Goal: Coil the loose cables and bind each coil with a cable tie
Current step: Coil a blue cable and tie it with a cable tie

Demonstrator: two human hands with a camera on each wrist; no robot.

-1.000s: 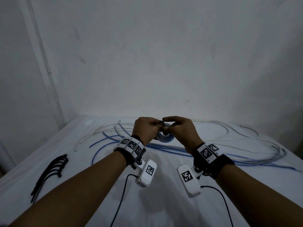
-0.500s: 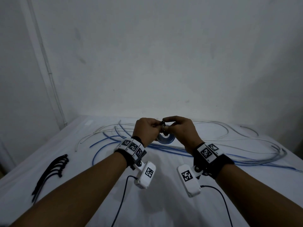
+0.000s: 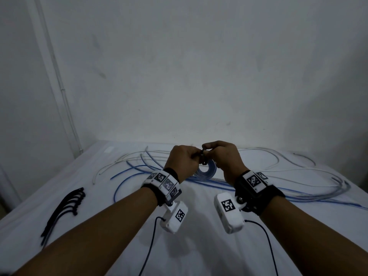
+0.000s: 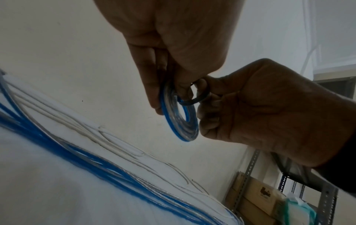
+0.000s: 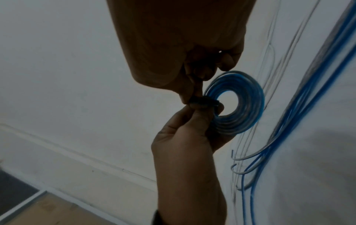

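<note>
**White table, coil held above it**

White table (image 3: pixel 199 246) runs back to the wall; loose cables (image 3: pixel 278 182) sprawl across its far half, spare ties (image 3: pixel 61 210) near the left edge. Above the bare middle, left hand (image 3: pixel 184 162) and right hand (image 3: pixel 225 158) pinch a black cable tie (image 4: pixel 198 97) looped through the blue coil (image 5: pixel 240 103), which hangs below the fingertips.

Your near side of the white table (image 3: pixel 199 255) lies open to reach. Loose blue and white cables (image 3: pixel 278 188) sprawl across the far half up to the wall, and black cable ties (image 3: pixel 63 208) lie at left.
</note>
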